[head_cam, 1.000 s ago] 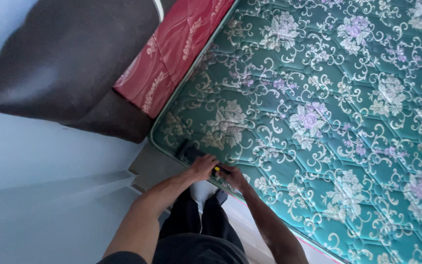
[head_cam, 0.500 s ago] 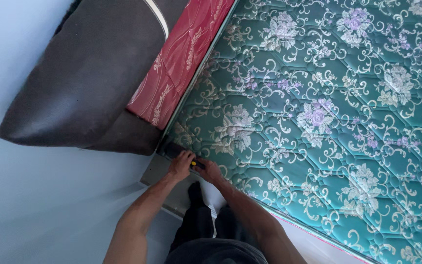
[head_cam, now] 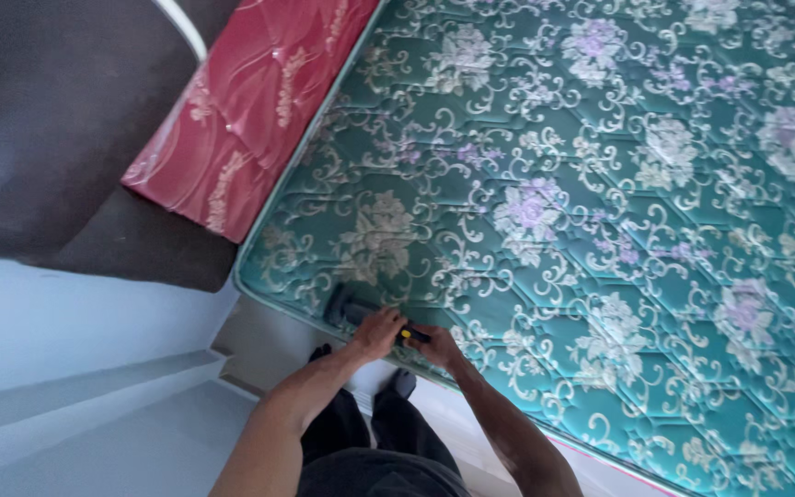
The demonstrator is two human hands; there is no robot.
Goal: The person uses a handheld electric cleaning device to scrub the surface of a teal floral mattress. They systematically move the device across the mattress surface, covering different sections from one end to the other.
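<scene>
Two hands: both sit low in the middle of the frame, at the near edge of the bed
Left hand: fingers curled down on a small dark tool that lies on the mattress, grasping it
Right hand: just beside the left hand, fingers bent around the yellow and black end of the tool; the grip itself is too small to see well
Tool: dark, low and short, resting on the mattress edge near the lower left corner of the bed
Mattress: big, green, quilted, with white and purple flowers; fills the right and middle of the frame
Red mattress: upper left, lying along the green one
Dark cover: far upper left, beside the red mattress
Legs: dark trousers at the bottom, standing on the pale floor
</scene>
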